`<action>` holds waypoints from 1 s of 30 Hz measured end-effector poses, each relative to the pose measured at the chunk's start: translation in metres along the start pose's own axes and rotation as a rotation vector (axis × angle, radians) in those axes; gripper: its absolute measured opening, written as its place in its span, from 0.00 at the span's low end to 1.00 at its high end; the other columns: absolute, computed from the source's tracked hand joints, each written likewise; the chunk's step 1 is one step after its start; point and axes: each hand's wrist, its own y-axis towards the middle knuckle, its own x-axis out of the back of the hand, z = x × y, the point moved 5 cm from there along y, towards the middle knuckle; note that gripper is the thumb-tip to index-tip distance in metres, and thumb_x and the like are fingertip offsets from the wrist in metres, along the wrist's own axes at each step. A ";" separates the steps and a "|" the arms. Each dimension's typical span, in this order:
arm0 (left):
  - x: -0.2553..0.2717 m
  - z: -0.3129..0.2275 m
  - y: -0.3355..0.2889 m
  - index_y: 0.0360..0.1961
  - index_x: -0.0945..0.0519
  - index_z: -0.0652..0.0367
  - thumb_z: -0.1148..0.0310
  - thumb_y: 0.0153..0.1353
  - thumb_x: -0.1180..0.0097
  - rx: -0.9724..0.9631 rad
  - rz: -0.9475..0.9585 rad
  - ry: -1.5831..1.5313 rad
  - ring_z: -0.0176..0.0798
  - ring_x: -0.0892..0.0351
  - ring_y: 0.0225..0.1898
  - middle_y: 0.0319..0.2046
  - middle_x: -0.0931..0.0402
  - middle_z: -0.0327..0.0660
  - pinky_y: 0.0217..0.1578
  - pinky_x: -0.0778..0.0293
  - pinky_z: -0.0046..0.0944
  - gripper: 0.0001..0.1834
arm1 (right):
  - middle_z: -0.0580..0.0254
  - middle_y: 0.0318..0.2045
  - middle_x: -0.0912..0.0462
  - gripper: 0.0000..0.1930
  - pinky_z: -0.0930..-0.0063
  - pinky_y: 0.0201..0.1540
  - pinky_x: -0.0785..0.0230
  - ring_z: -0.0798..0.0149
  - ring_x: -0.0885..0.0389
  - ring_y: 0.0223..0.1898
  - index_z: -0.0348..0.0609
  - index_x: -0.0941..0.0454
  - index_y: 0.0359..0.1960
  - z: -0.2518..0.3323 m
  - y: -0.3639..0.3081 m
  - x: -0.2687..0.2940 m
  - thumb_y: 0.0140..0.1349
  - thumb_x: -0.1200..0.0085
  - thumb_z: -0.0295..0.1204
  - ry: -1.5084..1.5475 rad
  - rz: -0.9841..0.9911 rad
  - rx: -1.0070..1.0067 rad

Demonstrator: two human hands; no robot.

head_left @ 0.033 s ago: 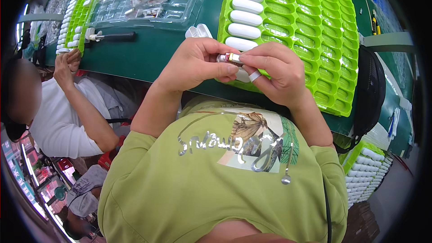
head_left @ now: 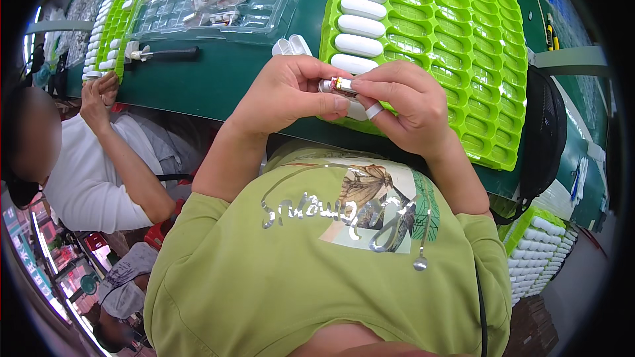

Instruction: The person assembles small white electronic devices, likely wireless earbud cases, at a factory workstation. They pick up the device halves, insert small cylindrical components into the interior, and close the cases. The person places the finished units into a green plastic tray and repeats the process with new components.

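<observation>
Both hands meet over the near edge of the green table, at the tray's lower left. Between them is a small electronic assembly [head_left: 342, 84], with a clear rounded end, reddish bits and a pale metallic body. My left hand [head_left: 291, 91] pinches its clear end with thumb and fingers. My right hand [head_left: 409, 102], a white band round one finger, grips the other end between thumb and forefinger. Fingers cover part of it. White oval cases [head_left: 359, 28] fill the left column of a bright green tray [head_left: 456, 86]. White shell pieces [head_left: 292, 45] lie just beyond my left hand.
A clear plastic tray [head_left: 165, 16] with loose assemblies [head_left: 221, 0] stands at the back left. Nearer lies a black-handled tool [head_left: 175, 54]. On the left a co-worker [head_left: 112, 172] handles pieces beside another green tray. A black bag [head_left: 546, 132] is at right, above stacked filled trays [head_left: 539, 251].
</observation>
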 end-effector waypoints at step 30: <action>-0.027 -0.036 -0.029 0.45 0.17 0.66 0.80 0.56 0.34 -0.749 -0.064 0.633 0.39 0.18 0.40 0.42 0.19 0.50 0.40 0.24 0.33 0.14 | 0.55 0.35 0.18 0.16 0.73 0.37 0.26 0.62 0.19 0.33 0.35 0.20 0.43 0.007 -0.007 0.009 0.54 0.32 0.26 0.314 -0.125 -0.253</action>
